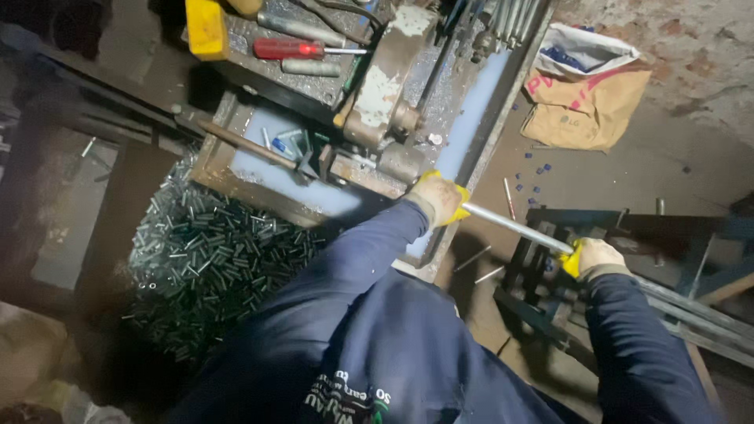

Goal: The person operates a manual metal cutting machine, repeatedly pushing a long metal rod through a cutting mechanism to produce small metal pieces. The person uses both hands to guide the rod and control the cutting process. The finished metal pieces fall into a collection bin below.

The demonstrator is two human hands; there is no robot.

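Both my gloved hands grip a metal rod [514, 228]: left hand [440, 198] closed around its upper end by the machine [385, 102], right hand [593, 257] wrapped lower down. It slants down to my right; its far tip hides behind my left hand.

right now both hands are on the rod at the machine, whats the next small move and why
Probably slide the rod a little further into the machine. The left hand grips it right at the machine's edge, the right hand holds it further back, and a pile of cut pieces lies beside the machine.
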